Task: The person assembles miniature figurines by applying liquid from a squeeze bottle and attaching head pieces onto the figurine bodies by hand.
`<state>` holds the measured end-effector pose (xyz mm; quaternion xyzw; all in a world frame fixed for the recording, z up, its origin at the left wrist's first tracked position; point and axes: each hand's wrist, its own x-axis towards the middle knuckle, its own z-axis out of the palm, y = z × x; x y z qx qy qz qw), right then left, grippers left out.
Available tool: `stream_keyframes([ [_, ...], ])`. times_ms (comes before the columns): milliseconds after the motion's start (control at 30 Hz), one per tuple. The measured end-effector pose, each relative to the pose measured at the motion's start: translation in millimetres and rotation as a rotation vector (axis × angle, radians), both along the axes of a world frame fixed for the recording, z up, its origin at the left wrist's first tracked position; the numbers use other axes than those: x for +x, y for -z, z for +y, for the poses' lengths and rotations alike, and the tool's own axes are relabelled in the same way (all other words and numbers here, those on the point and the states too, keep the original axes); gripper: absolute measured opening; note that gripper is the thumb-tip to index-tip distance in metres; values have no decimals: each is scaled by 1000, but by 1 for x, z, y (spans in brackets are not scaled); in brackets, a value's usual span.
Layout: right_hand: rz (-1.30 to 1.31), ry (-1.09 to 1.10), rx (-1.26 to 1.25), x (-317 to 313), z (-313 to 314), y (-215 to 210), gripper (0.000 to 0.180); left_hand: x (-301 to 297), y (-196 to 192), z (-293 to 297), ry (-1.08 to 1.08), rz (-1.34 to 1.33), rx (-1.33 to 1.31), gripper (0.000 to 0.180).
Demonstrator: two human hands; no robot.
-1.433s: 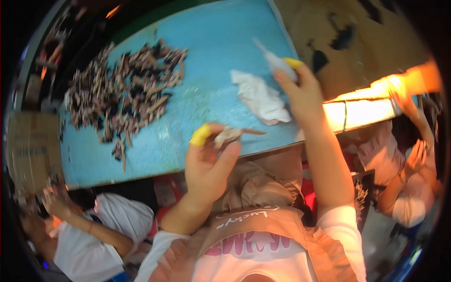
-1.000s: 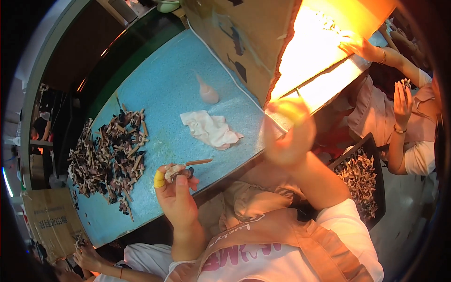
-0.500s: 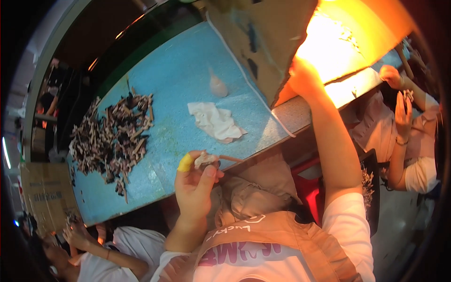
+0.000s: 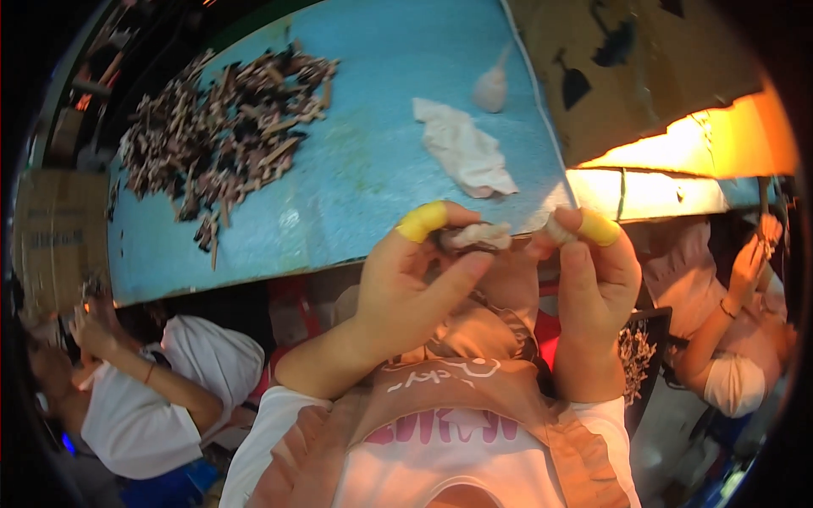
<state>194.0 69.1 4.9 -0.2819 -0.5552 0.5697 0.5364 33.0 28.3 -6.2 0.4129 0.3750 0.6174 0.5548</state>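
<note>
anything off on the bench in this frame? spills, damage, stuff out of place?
Nothing serious. A crumpled white cloth lies loose on the blue table, and a few pieces have strayed from the dark pile toward the near edge. Both hands, left and right, pinch a small pale part over the edge.

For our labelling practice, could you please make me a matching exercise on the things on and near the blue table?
Things:
1. left hand
2. crumpled white cloth
3. pile of dark sticks
4. small pale bottle

Places or states:
A. heaped on the table's far left part
B. pinches a small pale piece, yellow cot on one finger
C. lies at mid table
D. lies beyond the cloth, by the cardboard

Pairs: 1-B, 2-C, 3-A, 4-D
</note>
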Motion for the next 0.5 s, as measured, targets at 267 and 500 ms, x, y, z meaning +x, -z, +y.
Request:
stream_keyframes([
  [267,-186,17,368,-27,3,-1,20,-12,10,-16,-110,185,56,30],
  [500,-498,178,672,-34,2,-5,21,-22,14,-16,-153,328,99,30],
])
